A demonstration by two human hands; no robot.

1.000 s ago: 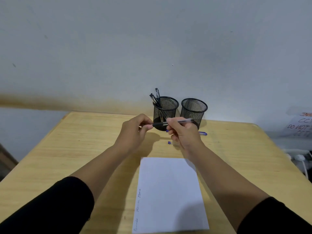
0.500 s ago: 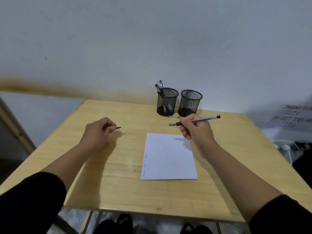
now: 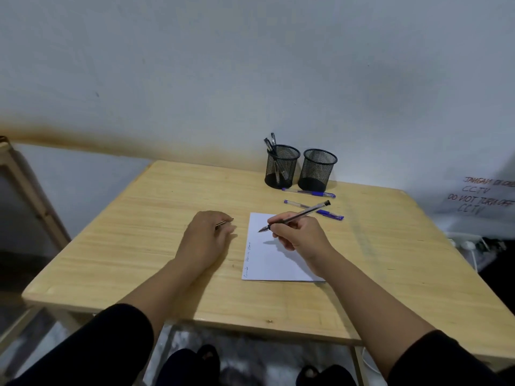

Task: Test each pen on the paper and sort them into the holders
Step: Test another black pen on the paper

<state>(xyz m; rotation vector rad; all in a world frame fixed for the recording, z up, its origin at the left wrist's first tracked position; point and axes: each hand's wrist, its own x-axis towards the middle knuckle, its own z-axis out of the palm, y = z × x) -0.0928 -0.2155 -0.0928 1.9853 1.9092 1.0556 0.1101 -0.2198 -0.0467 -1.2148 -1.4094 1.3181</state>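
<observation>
The right hand point(image 3: 299, 236) pinches the pen point(image 3: 295, 216), its nib low at the paper's point(image 3: 274, 260) far edge, barrel slanting up and away rightward. The left hand point(image 3: 204, 240), curled around the cap point(image 3: 223, 223), rests on the table point(image 3: 139, 246) beside the sheet.

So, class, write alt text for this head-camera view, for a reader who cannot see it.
A right hand holds an uncapped black pen over a white paper sheet on a wooden table; the left hand holds its cap. Two black mesh holders stand behind.
</observation>
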